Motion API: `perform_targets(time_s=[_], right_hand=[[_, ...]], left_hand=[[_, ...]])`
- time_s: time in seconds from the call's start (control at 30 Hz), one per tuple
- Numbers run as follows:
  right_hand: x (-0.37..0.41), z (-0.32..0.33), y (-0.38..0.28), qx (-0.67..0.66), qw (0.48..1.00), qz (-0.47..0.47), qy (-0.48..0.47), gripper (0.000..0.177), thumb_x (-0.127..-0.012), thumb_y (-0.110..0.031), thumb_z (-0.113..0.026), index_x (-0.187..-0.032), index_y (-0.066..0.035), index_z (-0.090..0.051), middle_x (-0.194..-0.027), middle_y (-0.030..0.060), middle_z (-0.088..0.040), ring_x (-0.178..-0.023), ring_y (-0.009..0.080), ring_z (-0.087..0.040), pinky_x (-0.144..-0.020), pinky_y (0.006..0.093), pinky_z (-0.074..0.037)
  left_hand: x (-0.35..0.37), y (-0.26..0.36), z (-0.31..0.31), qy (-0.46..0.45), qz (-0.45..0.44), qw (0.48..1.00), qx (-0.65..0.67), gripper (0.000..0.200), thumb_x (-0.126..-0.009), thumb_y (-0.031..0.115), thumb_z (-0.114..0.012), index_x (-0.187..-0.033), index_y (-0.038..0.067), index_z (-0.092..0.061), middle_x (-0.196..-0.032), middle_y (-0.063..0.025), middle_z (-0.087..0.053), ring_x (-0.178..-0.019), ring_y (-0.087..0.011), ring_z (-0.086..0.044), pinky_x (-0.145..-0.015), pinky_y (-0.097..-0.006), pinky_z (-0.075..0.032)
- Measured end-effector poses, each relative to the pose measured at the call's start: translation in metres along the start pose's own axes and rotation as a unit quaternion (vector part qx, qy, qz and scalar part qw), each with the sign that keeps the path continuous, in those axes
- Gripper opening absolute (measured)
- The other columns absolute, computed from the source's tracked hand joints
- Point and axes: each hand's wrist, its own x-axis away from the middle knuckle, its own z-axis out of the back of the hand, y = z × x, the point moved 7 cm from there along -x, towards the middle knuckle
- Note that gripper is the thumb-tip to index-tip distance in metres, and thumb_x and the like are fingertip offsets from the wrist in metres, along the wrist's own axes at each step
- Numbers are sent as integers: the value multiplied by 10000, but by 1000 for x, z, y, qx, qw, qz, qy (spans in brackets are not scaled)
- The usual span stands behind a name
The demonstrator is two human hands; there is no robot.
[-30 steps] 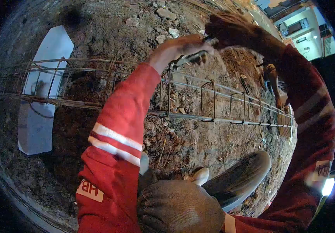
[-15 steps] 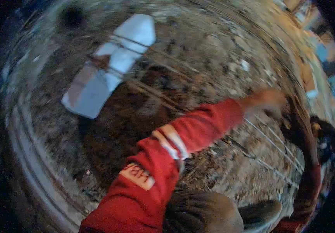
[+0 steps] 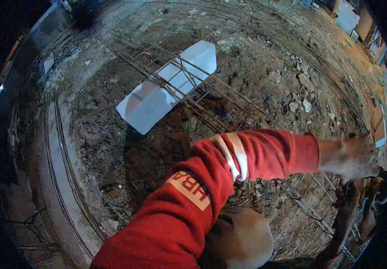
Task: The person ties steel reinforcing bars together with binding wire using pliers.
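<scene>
1. Left hand (image 3: 350,157), bare beyond a red fabric sleeve (image 3: 222,181) with 2 pale bands and a patch lettered "HBA", now sits by the right edge of view; 1 second earlier it shows near the top centre.
2. Long white flat panel with clipped corners (image 3: 155,108): shifts from the far left edge to upper centre. Ground shifts with it, so I read a turn of the head, not a moved panel.
3. Long rust-brown cage of thin metal bars with cross ties (image 3: 229,88): runs diagonally from upper left, across the panel, behind the sleeve, towards lower right. Its lower-right stretch lies nearest both hands.
4. Right hand (image 3: 348,193): deep in shadow, just below the left; outline poor.
5. Left fingers: reach into the dark margin; spread or pinching, cannot tell. Right fingers: cannot tell either. Contact with the bars is also unclear.
6. Meaning for the work, as judged: both hands attend to about the same spot by the cage, but the turned view pushes that spot into the dim rim, so grip and any held tool go unread.
7. Nearby: brown-grey trousered knee (image 3: 243,237) below the sleeve; rough brown soil (image 3: 126,170); pale broken stones (image 3: 306,82) at upper right.
</scene>
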Motion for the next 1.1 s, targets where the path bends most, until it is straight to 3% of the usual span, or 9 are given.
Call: perform_targets(time_s=[0.07, 0.1, 0.27, 0.37, 0.47, 0.6, 0.73, 0.87, 1.1], right_hand=[[-6, 17, 27, -85, 996, -26, 27, 315, -863, -170, -642, -1140, -50, -554, -868, 47, -593, -703, 139, -542, -551, 258, -401], [-14, 24, 38, -134, 990, -36, 40, 301, -869, -176, -638, -1132, -54, -557, -847, 37, -590, -677, 129, -536, -526, 250, -394], [-23, 22, 57, -338, 930, -99, 105, 248, -930, -258, -555, -1119, -97, -549, -734, -43, -499, -517, 56, -419, -407, 201, -306], [-22, 9, 51, -398, 902, -148, 79, 260, -929, -286, -541, -1110, -99, -557, -791, -20, -496, -596, 84, -446, -469, 222, -357], [-14, -20, 27, -500, 846, -176, 64, 255, -905, -297, -562, -1066, -101, -581, -866, 18, -492, -706, 119, -473, -562, 243, -413], [-12, -31, 25, -341, 911, -227, 53, 316, -870, -302, -577, -1040, -37, -606, -774, 73, -552, -618, 192, -540, -549, 375, -477], [-37, -43, 37, -271, 939, -183, 106, 456, -775, -348, -674, -913, 81, -605, -720, 152, -644, -584, 235, -646, -523, 371, -509], [-36, -23, 30, -203, 952, -144, 180, 478, -740, -333, -672, -928, 101, -604, -845, 283, -656, -832, 387, -670, -757, 461, -524], [-43, -21, 30, -211, 951, -140, 178, 482, -721, -325, -683, -950, 86, -578, -910, 296, -640, -903, 434, -639, -804, 492, -514]], left_hand=[[-23, -9, 34, 65, -17, 997, 47, 952, -507, 529, -809, -1305, 127, -480, -1100, -119, -606, -1129, -322, -532, -1011, -562, -341], [-29, -15, 44, 2, 21, 990, 139, 808, -561, 478, -799, -1214, 85, -531, -1086, -137, -611, -1082, -341, -555, -949, -521, -414], [66, -63, -5, -175, 314, 930, 78, 527, -680, 370, -751, -1047, 36, -576, -1006, -192, -593, -945, -382, -583, -804, -494, -480], [149, -45, -49, -164, 238, 956, 44, 618, -768, 539, -661, -1111, 29, -584, -1041, -224, -576, -995, -383, -566, -862, -515, -450], [177, -22, -65, -454, 315, 822, 137, 463, -845, 533, -572, -1058, 129, -649, -977, -123, -603, -900, -319, -598, -689, -465, -497], [149, -7, -50, -333, 321, 885, 48, 472, -877, 452, -573, -1188, 97, -601, -981, -183, -667, -911, -374, -626, -812, -466, -473], [155, 24, -51, -389, 214, 895, 45, 1011, -668, 542, -754, -1408, -1, -330, -1352, -212, -432, -1275, -376, -378, -1067, -504, -244], [144, 34, -45, -464, 193, 863, 46, 1198, -585, 527, -819, -1439, -54, -214, -1369, -248, -395, -1293, -393, -353, -1086, -506, -231], [147, 35, -47, -531, 204, 823, 8, 1330, -475, 468, -880, -1448, -60, -142, -1383, -286, -347, -1301, -431, -317, -1090, -511, -242]])
